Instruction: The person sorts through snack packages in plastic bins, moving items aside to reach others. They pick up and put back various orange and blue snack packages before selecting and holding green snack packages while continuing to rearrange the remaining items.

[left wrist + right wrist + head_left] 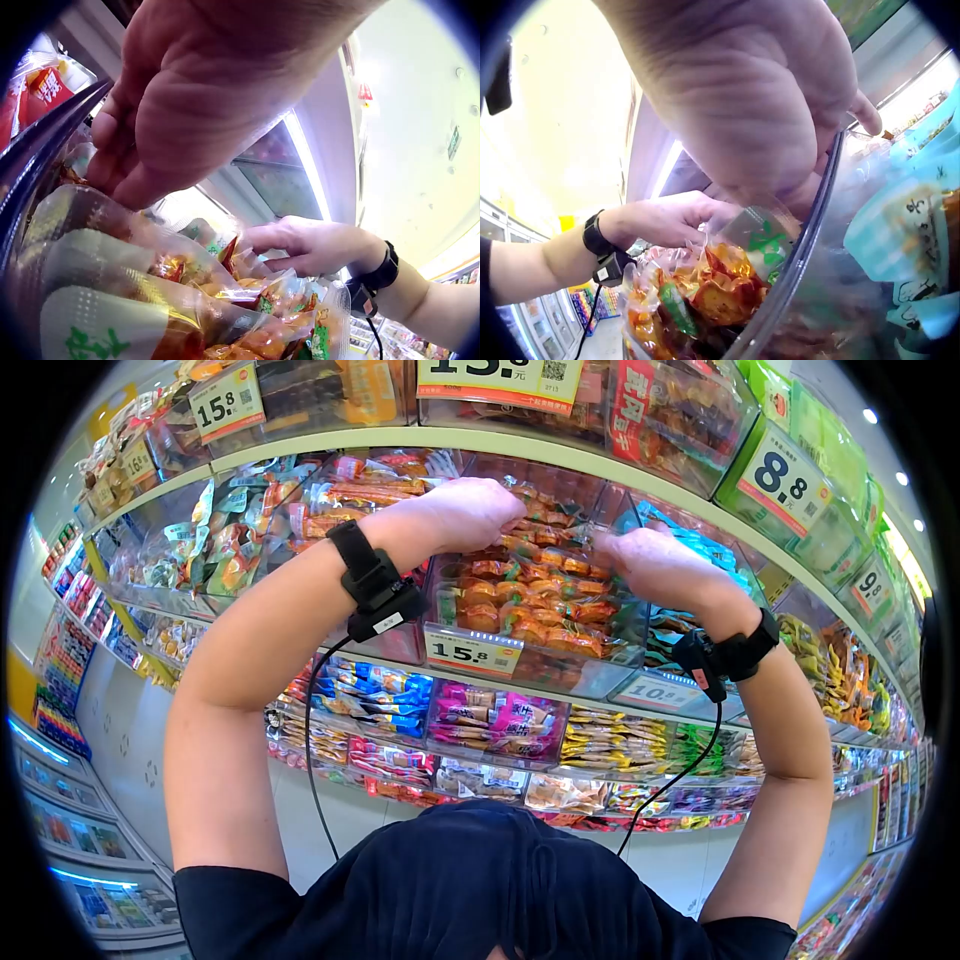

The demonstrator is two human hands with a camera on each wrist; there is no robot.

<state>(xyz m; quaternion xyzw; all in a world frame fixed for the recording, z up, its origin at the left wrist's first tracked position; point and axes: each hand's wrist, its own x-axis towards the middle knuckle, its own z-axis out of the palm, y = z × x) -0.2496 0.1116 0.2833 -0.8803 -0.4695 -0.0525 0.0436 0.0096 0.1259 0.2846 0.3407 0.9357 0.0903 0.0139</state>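
A clear bin (560, 672) holds rows of clear snack packets (540, 595) with round orange-brown pieces inside. Over its back left part, my left hand (465, 515) reaches down with bent fingers. In the left wrist view, this hand's thumb and fingers (112, 161) come close together at the packets' upper edges. My right hand (660, 565) is at the bin's right wall (810, 225), one finger stretched past the rim. Beneath its palm a clear packet with green print (765, 240) stands up. The tips of both hands are partly hidden, and I cannot tell whether they pinch packets.
Blue packets (690, 545) fill the bin to the right; longer orange packets (360, 495) lie to the left. A shelf edge (400, 440) with price cards runs above the hands. Lower shelves carry blue bags (370, 695) and purple bags (495, 720). Cables hang from both wrist cameras.
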